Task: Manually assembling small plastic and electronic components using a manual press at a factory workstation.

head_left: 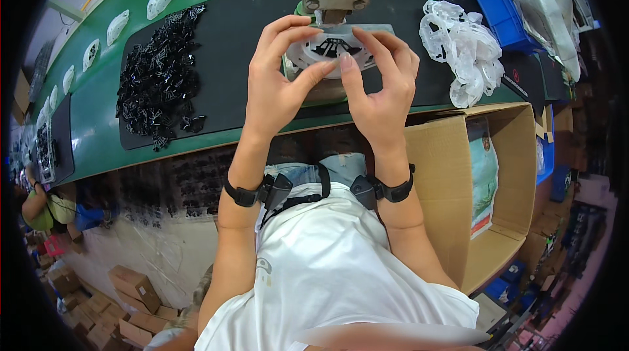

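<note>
White plastic shell (303, 55) sits below the press ram (333, 17), near the front edge of the tabletop (92, 115); our left hand (280, 66) and right hand (385, 76) grip its rim. Pressing it tilted could crack it; hands this close could get pinched.

Left hand (276, 73) and right hand (385, 82) are positioned inside the bench's (92, 109) near edge, fingers (280, 35) arched. Thumbs (313, 78) angle inward, tips nearly meeting. Both forearms (254, 158) extend forward, roughly parallel.
</note>
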A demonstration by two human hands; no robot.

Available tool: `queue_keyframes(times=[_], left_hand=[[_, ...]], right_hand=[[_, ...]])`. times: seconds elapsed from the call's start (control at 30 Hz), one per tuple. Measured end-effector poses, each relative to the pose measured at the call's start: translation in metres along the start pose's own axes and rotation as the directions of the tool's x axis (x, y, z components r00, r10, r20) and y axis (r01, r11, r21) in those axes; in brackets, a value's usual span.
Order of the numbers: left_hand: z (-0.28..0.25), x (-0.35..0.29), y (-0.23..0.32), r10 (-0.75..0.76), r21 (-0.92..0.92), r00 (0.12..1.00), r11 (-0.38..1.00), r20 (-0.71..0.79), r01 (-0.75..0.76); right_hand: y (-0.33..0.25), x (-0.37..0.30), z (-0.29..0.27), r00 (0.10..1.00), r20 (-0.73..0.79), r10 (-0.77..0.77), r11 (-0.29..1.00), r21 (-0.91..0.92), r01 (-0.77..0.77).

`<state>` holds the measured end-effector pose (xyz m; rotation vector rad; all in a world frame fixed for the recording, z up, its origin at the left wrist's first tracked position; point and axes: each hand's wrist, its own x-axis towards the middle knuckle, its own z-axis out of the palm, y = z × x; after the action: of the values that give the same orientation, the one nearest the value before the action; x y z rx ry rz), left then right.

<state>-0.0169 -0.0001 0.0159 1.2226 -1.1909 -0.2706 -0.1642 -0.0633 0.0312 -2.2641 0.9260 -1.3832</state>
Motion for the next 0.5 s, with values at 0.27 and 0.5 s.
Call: queue_keyframes(times=[0.27, 0.5], left_hand=[[0.004, -0.007, -0.012, -0.221, -0.239, 0.975, 0.945, 0.032, 0.222], [0.006, -0.013, -0.016, -0.175, -0.280, 0.984, 0.946, -0.019, 0.162]], right_hand=[[0.007, 0.015, 0.000, 0.996, 0.005, -0.090, 0.996, -0.017, 0.090], [-0.039, 0.105, -0.044, 0.915, -0.399, -0.065, 0.926, 0.317, 0.204]])
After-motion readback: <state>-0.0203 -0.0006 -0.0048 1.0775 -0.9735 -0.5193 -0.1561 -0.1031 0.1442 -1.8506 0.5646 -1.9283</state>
